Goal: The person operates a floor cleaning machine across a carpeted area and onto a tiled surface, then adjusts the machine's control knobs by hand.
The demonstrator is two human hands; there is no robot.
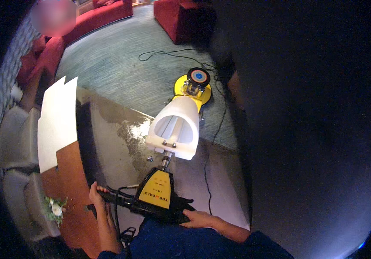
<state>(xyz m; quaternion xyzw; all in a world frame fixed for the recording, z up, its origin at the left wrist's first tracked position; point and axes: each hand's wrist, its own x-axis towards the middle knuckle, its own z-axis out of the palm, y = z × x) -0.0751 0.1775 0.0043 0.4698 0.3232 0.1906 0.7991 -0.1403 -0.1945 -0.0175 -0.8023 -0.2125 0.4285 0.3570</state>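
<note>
A floor scrubbing machine stands in front of me, with a yellow base (178,85), a black motor (198,77) on top and a white plastic tank (173,128) on its metal pole. Its black handle housing has a yellow front panel (157,189) and lies close to my waist. My left hand (98,194) is closed around the left end of the handlebar. My right hand (200,219) grips the bar's right end, its fingertips partly hidden. A black power cable (207,171) runs over the floor to the right of the machine.
Wet grey floor (130,132) meets a blue-green carpet (107,61), on which the base rests. At left stand a brown table (70,165) with white sheets and flowers (55,208), and grey chairs (17,136). Red sofas (101,19) are at the back; a dark surface fills the right.
</note>
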